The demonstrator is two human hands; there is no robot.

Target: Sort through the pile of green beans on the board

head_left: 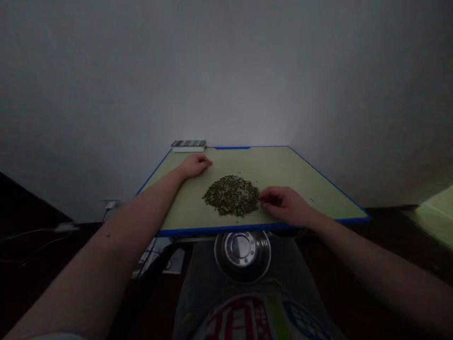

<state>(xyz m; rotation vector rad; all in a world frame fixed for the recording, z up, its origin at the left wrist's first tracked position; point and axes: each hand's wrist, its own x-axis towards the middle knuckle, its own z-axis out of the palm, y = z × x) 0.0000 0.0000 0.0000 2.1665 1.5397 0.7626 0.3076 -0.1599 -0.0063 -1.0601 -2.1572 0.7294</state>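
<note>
A pile of small greenish-brown grains or seeds (231, 195) is spread in the middle of a pale yellow-green table (272, 163) with a blue rim. At the pile's right edge is my right hand (285, 205), fingers curled and fingertips drawn together beside the grains; whatever they may pinch is too small to make out. Farther back and left of the pile, my left hand (194, 165) rests on the tabletop, loosely closed, with nothing visible in its fingers. On my lap, under the table's front edge, sits a shiny metal bowl (242, 271).
A white box-like object with a dark patterned top (189, 146) stands at the table's back left corner. Behind the table rises a plain wall (226, 85). A small dark sliver (312, 199) lies right of my right hand. Cables and a white plug (111, 204) show at lower left.
</note>
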